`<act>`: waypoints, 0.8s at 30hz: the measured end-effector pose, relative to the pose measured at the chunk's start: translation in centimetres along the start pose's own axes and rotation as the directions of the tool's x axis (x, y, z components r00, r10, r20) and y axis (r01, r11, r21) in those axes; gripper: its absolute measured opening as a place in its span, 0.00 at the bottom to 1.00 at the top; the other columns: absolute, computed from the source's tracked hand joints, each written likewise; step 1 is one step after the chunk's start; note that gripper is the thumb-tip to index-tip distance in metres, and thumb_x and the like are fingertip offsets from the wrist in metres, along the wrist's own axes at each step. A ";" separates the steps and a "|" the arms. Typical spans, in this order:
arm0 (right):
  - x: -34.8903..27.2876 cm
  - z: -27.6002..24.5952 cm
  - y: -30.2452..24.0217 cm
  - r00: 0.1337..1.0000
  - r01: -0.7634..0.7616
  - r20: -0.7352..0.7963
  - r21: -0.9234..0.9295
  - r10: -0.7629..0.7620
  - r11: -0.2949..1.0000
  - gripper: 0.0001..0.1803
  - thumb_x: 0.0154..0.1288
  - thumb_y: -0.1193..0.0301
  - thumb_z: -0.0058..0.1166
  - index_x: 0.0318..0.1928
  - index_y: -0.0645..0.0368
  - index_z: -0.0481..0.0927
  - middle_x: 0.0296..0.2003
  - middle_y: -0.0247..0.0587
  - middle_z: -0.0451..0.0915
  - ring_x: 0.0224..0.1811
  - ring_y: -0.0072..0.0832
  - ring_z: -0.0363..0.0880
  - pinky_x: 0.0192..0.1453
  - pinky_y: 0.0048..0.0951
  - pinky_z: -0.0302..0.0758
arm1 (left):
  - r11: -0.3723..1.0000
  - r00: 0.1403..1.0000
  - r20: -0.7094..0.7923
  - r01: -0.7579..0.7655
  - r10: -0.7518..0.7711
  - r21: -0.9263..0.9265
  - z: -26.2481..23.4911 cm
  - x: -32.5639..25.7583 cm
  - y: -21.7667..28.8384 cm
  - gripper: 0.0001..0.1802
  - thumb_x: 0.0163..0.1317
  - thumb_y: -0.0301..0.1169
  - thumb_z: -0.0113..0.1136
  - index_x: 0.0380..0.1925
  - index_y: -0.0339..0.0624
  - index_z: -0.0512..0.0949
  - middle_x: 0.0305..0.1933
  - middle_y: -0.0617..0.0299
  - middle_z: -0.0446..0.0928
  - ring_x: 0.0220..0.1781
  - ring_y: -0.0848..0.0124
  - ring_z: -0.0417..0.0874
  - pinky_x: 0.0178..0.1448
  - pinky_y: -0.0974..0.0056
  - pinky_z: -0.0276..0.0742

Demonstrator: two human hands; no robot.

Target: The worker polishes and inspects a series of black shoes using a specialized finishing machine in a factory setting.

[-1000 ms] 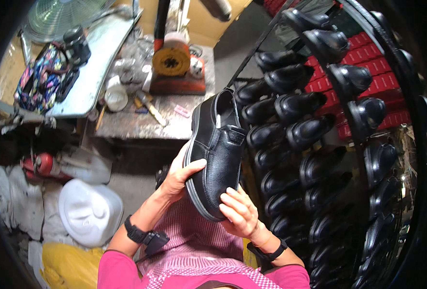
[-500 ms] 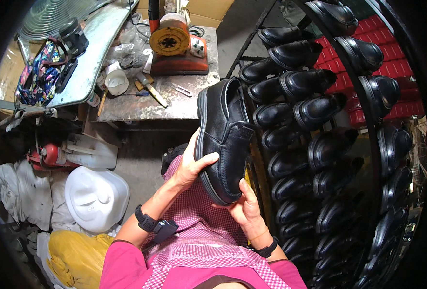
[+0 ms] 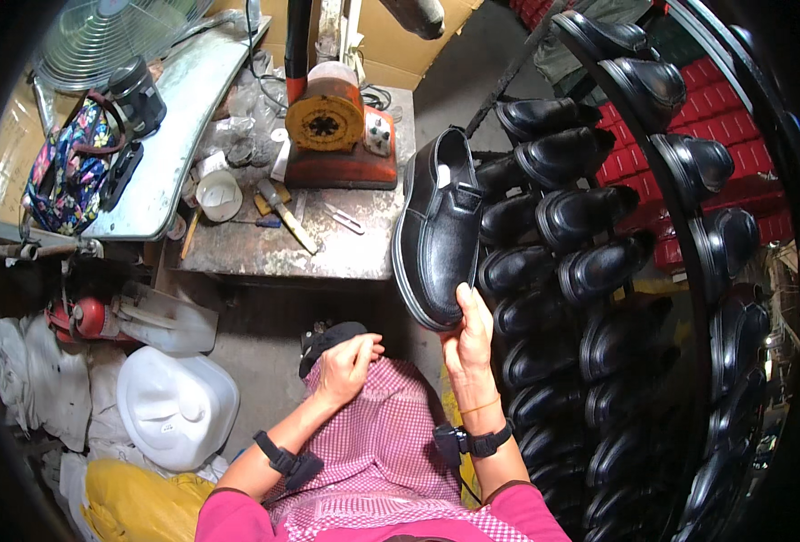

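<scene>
A black leather slip-on shoe (image 3: 438,237) is held up toe-down, its opening at the far end and a pale patch showing inside. My right hand (image 3: 468,339) grips it at the toe, thumb on the upper and fingers behind the sole. Loosely curled over my checked apron (image 3: 377,406), my left hand (image 3: 349,369) is closed, apart from the shoe, with nothing visible in it. Just right of the held shoe stands a rack (image 3: 589,23) carrying rows of similar black shoes (image 3: 603,266).
Ahead is a worn workbench (image 3: 264,257) with an orange machine (image 3: 332,126), a white cup (image 3: 219,196), a brush (image 3: 287,219) and small snips (image 3: 343,219). At left lie a white plastic jug (image 3: 178,406), a yellow sack (image 3: 142,501) and a floral bag (image 3: 74,172). Red boxes (image 3: 734,135) are stacked behind the rack.
My left hand has let go of the shoe and moved down over the apron, its fingers curling in. My right hand keeps the shoe and has shifted it slightly right and farther away.
</scene>
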State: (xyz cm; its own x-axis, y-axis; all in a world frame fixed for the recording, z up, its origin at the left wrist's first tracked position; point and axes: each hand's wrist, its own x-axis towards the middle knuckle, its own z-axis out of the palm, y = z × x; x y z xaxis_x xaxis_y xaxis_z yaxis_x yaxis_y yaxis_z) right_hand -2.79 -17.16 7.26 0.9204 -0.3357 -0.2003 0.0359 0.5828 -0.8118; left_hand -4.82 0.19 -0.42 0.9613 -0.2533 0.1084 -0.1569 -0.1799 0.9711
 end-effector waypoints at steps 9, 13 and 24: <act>11.9 4.0 -1.4 0.999 -0.028 -0.015 0.114 0.030 0.993 0.17 0.62 0.62 0.50 0.45 0.62 0.73 0.36 0.42 0.80 0.32 0.30 0.81 0.29 0.32 0.82 | 0.887 0.941 0.056 -0.332 0.333 0.321 -0.5 2.6 -0.4 0.05 0.51 0.24 0.55 0.26 0.34 0.78 0.24 0.55 0.77 0.23 0.62 0.77 0.28 0.64 0.73; 17.2 6.4 -2.0 1.000 0.005 -0.012 0.163 -0.003 0.987 0.17 0.60 0.60 0.53 0.43 0.60 0.74 0.36 0.39 0.79 0.32 0.28 0.80 0.27 0.30 0.80 | 0.871 0.929 0.063 -0.365 0.366 0.329 -0.7 3.3 -0.8 0.03 0.49 0.23 0.55 0.24 0.35 0.77 0.24 0.56 0.78 0.22 0.64 0.77 0.27 0.65 0.73; 25.8 11.3 -4.4 0.998 0.051 0.007 0.289 -0.055 0.956 0.15 0.57 0.61 0.57 0.38 0.59 0.76 0.33 0.39 0.80 0.29 0.29 0.80 0.31 0.29 0.81 | 0.900 0.947 0.055 -0.318 0.317 0.299 -1.3 4.7 -0.7 0.03 0.49 0.23 0.55 0.23 0.36 0.77 0.25 0.56 0.79 0.23 0.64 0.79 0.27 0.65 0.74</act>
State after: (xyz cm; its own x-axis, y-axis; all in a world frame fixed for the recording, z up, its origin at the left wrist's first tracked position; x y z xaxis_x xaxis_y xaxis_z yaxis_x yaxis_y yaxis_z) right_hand 25.16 -20.02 11.85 0.9198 -0.3622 -0.1511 0.1938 0.7539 -0.6278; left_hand 0.12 0.37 -0.28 0.8483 -0.3487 0.3984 -0.5145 -0.3652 0.7758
